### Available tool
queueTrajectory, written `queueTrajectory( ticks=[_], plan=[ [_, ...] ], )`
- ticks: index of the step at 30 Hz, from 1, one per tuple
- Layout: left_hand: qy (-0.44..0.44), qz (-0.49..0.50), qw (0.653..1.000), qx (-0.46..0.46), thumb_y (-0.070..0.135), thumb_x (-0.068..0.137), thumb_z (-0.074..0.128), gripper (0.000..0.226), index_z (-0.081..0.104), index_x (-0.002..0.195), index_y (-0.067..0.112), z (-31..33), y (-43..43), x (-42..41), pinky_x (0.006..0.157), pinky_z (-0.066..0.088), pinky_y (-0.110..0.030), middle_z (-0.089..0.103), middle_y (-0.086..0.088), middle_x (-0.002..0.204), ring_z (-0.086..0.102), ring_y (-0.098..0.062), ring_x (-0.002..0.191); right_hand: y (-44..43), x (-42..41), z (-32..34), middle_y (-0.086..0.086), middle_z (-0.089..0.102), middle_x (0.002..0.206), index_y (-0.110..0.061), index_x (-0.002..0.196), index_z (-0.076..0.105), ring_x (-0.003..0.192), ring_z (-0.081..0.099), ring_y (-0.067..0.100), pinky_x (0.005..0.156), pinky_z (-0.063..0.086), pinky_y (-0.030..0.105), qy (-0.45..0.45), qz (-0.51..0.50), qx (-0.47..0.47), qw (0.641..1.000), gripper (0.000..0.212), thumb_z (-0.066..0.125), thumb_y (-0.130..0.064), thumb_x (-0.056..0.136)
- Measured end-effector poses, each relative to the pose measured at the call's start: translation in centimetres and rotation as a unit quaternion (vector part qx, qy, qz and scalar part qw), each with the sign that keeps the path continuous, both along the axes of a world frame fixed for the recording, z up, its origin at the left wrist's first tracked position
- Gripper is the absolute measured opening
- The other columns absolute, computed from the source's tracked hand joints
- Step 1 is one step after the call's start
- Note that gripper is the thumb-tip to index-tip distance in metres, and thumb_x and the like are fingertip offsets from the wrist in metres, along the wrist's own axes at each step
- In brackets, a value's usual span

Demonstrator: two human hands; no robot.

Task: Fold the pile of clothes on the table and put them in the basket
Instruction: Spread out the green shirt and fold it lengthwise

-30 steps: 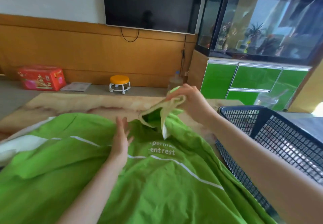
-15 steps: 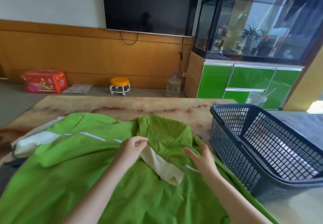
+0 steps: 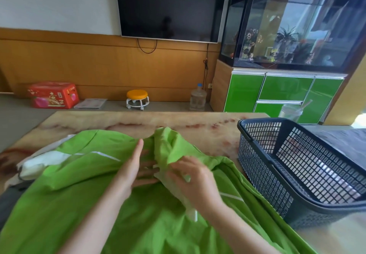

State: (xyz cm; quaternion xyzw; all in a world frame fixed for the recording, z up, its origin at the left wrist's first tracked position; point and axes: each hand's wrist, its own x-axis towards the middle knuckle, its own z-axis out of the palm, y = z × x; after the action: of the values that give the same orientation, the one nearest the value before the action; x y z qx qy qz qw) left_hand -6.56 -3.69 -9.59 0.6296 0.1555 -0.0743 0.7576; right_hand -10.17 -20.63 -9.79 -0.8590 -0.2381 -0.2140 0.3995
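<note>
Nearest, a bright green jacket (image 3: pixel 83 204) lies spread and rumpled over the near half of the marble-patterned table (image 3: pixel 198 123), with thin white piping across it and a pale lining (image 3: pixel 191 212) showing at its middle. The left hand (image 3: pixel 134 166) rests edge-on against the bunched cloth, fingers straight and released. Just beside it, the right hand (image 3: pixel 195 178) is seen from the back and blurred, its fingers curled down, grasping the pale lining. A white garment (image 3: pixel 43 160) peeks from under the jacket's left side. To the right, a dark mesh laundry basket (image 3: pixel 257 166) stands on the table, touching the jacket's edge. Beyond the table, on the floor along the wood-panelled wall, sit a red carton (image 3: pixel 52 95), an orange-topped stool (image 3: pixel 137 98) and a water bottle (image 3: pixel 198 97).
</note>
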Motion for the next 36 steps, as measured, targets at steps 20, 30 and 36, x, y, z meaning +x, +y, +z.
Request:
queueTrajectory(
  ticks=[20,30,36],
  plan=[
    [-0.04,-0.045,0.997,0.052,0.018,0.095,0.052,0.016,0.061,0.107,0.023,-3.0,-0.9,-2.9,0.07,0.056,-0.03,0.064,-0.004,0.116,0.061,-0.015,0.104,-2.2,-2.3,-6.7,-0.012,0.063,0.107,-0.031,0.112,0.059,0.091,0.063,0.005,0.077,0.056,0.029,0.343,-0.066,0.131,0.928,0.052,0.08,-0.045,0.067],
    [-0.058,-0.022,0.996,0.057,0.011,0.093,0.054,0.019,0.057,0.109,0.021,-4.5,-1.7,-3.7,0.06,0.056,-0.023,0.066,-0.008,0.106,0.067,-0.018,0.089,-2.2,-3.6,-6.4,0.001,0.072,0.095,-0.015,0.113,0.064,0.081,0.07,0.012,0.067,0.058,0.031,0.372,-0.045,0.223,0.9,0.031,0.067,-0.028,0.085],
    [-0.04,0.013,0.999,0.01,0.024,0.075,0.074,0.038,0.063,0.111,0.019,-3.5,-2.3,-3.4,0.083,0.054,-0.041,0.07,-0.01,0.101,0.066,-0.026,0.094,-0.7,-3.9,-4.2,0.01,0.071,0.101,-0.018,0.114,0.06,0.087,0.071,0.028,0.07,0.059,0.038,0.422,0.037,0.426,0.799,0.023,0.048,-0.026,0.095]
  ],
)
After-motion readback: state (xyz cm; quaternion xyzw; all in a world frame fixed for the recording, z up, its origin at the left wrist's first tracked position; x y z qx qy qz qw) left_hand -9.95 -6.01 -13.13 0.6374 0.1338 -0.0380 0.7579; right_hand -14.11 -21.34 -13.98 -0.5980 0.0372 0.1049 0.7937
